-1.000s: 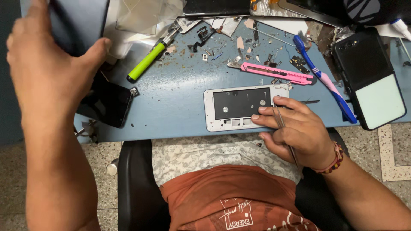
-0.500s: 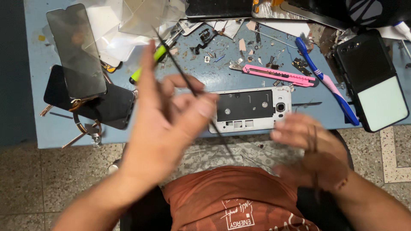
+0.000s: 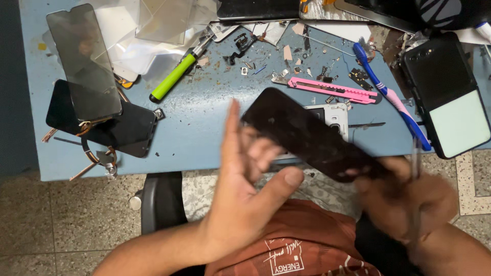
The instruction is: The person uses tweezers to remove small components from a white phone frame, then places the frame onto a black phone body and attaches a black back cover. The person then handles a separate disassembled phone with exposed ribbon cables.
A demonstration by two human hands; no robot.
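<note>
Both hands are up off the bench, over the lap, with a black panel (image 3: 312, 135) between them. It is a long, dark, flat screen piece, tilted, its upper end toward the left hand, its lower end at the right.

Left hand (image 3: 250, 179): open, palm up, fingers spread and loosely curled, thumb out under the panel's near edge. It supports or steadies rather than clamps; real contact is hard to judge through the blur.

Right hand (image 3: 409, 199): badly blurred. It seems closed on the panel's lower end, with a thin tool (image 3: 415, 168) standing up from it; grip detail cannot be read.

Just beyond the panel, on the blue bench (image 3: 204, 133), lies a white phone frame (image 3: 335, 115), partly hidden. Beyond the right hand: a pink cutter (image 3: 332, 91), a blue toothbrush (image 3: 388, 94), a dark phone (image 3: 450, 97) with a pale lower half. Well beyond the left hand: a green-handled screwdriver (image 3: 174, 76), stacked dark screens (image 3: 87, 66), clear film, scattered screws and chips.

Judgement on handling: the panel looks thin and likely brittle. Best held by its edges, supported along its length, never flexed. Keep the tool tip away from the face. Slow both hands before aligning it with the frame; debris on the bench could scratch it.
</note>
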